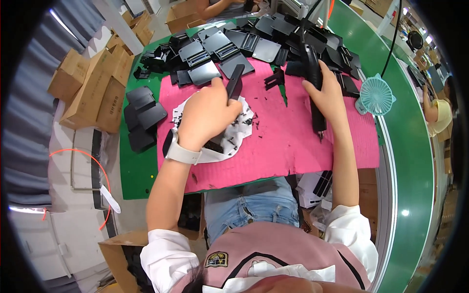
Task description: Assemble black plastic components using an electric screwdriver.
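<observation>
My left hand [211, 113] is closed round a black plastic part [235, 80], whose long narrow end sticks up past the fingers. Beneath that hand lies a crumpled white sheet [244, 128] scattered with small black screws [233, 141]. My right hand [326, 93] grips a black electric screwdriver [314, 83]. The tool stands nearly upright, its bit pointing down just above or at the pink mat [273, 151]; I cannot tell if it touches. Between the hands, toward the back, lies a small black forked piece [275, 79].
Many flat black plastic parts [207, 73] are heaped along the back of the green table [139, 171]. More black plates [145, 115] lie at the left. A small turquoise fan [376, 95] stands at the right. Cardboard boxes [100, 90] are stacked left. Another person [227, 9] sits opposite.
</observation>
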Available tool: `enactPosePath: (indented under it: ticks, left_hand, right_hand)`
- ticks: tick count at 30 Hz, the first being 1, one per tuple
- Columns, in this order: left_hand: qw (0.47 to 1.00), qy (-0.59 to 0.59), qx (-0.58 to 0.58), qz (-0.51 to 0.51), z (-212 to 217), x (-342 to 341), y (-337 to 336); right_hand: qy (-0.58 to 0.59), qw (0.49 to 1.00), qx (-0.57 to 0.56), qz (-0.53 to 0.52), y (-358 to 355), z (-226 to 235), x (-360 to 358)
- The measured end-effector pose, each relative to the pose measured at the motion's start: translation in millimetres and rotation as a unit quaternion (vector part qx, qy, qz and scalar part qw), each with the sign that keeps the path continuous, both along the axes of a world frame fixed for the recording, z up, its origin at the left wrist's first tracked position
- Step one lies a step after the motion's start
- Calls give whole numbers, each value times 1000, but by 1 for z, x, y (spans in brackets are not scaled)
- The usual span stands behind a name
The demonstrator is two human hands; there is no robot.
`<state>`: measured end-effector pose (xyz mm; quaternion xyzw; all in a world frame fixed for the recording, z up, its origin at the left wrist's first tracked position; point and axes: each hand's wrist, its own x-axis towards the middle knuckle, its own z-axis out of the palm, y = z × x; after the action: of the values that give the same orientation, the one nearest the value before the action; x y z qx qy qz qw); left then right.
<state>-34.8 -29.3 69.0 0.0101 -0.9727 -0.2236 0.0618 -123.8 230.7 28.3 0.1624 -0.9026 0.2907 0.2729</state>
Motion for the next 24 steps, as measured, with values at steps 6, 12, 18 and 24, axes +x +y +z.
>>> enactPosePath:
  ticks: [6,12,18,24]
  left_hand:
    - [965,126,229,19,-22,5,-33]
    - [913,143,381,-16,-30,4,-36]
    - [895,201,397,-36,-29,18,-39]
    - [897,308,296,113,-3,74,-77]
  right_hand:
    - [147,982,108,-56,-36,26,32]
    - [215,903,170,332,-90,40,60]
    - [199,851,171,455,-99,52,56]
    - [283,875,29,392,-84,65,70]
